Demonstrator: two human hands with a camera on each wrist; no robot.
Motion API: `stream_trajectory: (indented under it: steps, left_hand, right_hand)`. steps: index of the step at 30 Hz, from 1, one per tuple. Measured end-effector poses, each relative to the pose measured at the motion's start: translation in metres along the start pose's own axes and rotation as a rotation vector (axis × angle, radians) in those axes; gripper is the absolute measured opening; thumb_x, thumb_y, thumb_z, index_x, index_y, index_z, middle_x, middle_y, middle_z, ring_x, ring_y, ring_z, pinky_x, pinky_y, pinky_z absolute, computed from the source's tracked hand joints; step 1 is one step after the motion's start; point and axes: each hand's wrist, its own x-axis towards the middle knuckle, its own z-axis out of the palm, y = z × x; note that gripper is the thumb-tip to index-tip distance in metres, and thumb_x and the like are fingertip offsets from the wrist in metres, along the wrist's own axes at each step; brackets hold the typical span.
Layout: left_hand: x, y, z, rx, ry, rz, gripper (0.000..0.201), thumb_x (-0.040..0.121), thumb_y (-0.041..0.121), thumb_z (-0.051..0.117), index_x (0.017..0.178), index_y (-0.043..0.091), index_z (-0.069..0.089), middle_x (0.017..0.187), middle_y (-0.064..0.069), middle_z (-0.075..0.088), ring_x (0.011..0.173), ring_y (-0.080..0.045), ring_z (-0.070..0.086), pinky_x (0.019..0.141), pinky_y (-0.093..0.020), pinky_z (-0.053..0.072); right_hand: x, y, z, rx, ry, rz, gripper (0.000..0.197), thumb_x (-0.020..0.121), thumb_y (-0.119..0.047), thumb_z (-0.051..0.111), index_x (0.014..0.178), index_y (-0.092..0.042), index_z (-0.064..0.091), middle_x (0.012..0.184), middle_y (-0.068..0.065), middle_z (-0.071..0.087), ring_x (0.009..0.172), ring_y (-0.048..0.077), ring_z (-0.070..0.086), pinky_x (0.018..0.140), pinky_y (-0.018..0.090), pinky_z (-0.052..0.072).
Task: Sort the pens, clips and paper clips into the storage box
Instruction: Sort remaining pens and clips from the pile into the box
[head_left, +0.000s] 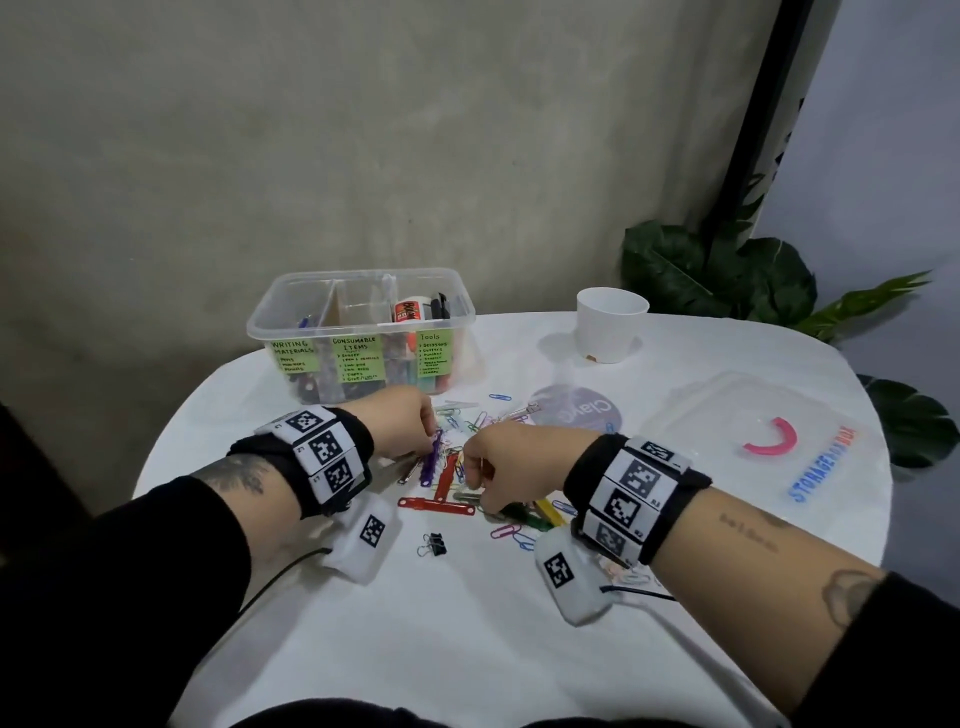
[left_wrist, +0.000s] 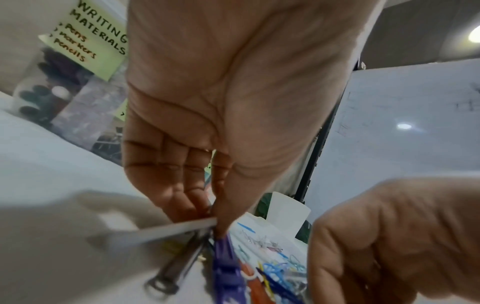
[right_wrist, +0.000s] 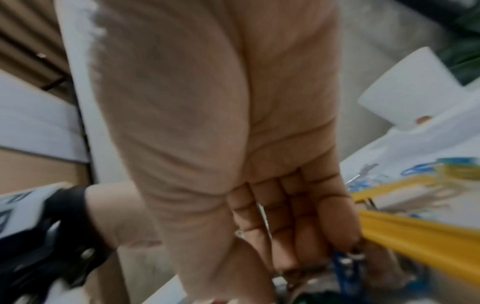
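A heap of coloured paper clips (head_left: 470, 423) and plastic fastener clips lies mid-table. My left hand (head_left: 423, 434) is at the heap's left side and pinches the top end of a purple plastic clip (head_left: 432, 460) (left_wrist: 226, 267) between thumb and fingertips (left_wrist: 200, 207). A metal fastener (left_wrist: 176, 267) lies beside it. My right hand (head_left: 475, 480) is curled over the heap with a thin paper clip at its fingertips (right_wrist: 345, 236); that view is blurred. A yellow clip (right_wrist: 415, 232) runs just right of it. The clear storage box (head_left: 260, 327), with labelled compartments, stands behind the hands.
A red fastener (head_left: 436, 506) and a black binder clip (head_left: 434, 544) lie near the front of the heap. The box lid (head_left: 717, 410) lies at the right and a white cup (head_left: 610, 325) at the back. A plant (head_left: 727, 275) stands behind the table.
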Motion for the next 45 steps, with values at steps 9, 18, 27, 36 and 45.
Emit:
stream_trajectory:
  steps: [9, 18, 27, 36, 45]
  left_hand:
    - [0.004, -0.009, -0.008, -0.146, 0.169, -0.056, 0.025, 0.089, -0.003, 0.051, 0.081, 0.013, 0.068, 0.083, 0.000, 0.066, 0.076, -0.017, 0.065, 0.059, -0.022, 0.048]
    - [0.002, -0.008, 0.001, 0.127, 0.056, -0.148, 0.042, 0.079, 0.054, 0.071, 0.078, 0.012, 0.067, 0.069, -0.001, 0.065, 0.062, -0.016, 0.059, 0.053, -0.025, 0.045]
    - [0.003, 0.007, 0.008, 0.019, -0.051, -0.142, 0.032, 0.083, 0.033, 0.067, 0.098, 0.006, 0.074, 0.090, -0.008, 0.072, 0.070, -0.020, 0.057, 0.063, -0.028, 0.044]
    - [-0.006, 0.024, 0.001, -0.750, 0.026, -0.130, 0.025, 0.090, -0.004, 0.062, 0.109, 0.009, 0.052, 0.089, -0.013, 0.072, 0.083, -0.024, 0.073, 0.086, -0.043, 0.058]
    - [-0.012, 0.038, 0.019, -1.331, 0.012, -0.233, 0.018, 0.093, 0.007, 0.043, 0.107, 0.007, 0.054, 0.074, -0.007, 0.057, 0.056, -0.013, 0.053, 0.044, -0.023, 0.032]
  right_hand:
    - [-0.007, 0.032, -0.015, 0.713, 0.224, 0.274, 0.014, 0.092, 0.000, 0.045, 0.085, -0.010, 0.052, 0.068, 0.009, 0.054, 0.052, 0.019, 0.051, 0.052, 0.024, 0.046]
    - [0.009, 0.040, -0.010, 0.319, 0.206, 0.331, 0.026, 0.072, -0.029, 0.084, 0.080, -0.015, 0.063, 0.072, -0.002, 0.063, 0.063, 0.014, 0.056, 0.054, 0.023, 0.045]
    - [0.005, 0.047, -0.007, 0.296, 0.164, 0.391, 0.029, 0.082, -0.038, 0.072, 0.081, -0.010, 0.064, 0.073, 0.002, 0.061, 0.067, 0.019, 0.054, 0.066, 0.028, 0.045]
    - [-0.011, 0.054, -0.004, 1.007, 0.542, 0.344, 0.012, 0.091, -0.009, 0.056, 0.101, -0.005, 0.056, 0.085, 0.009, 0.076, 0.048, 0.006, 0.052, 0.047, 0.020, 0.035]
    - [-0.016, 0.047, 0.016, 1.439, 0.595, 0.256, 0.014, 0.101, -0.005, 0.044, 0.100, -0.006, 0.058, 0.067, 0.005, 0.049, 0.055, 0.017, 0.048, 0.043, 0.024, 0.032]
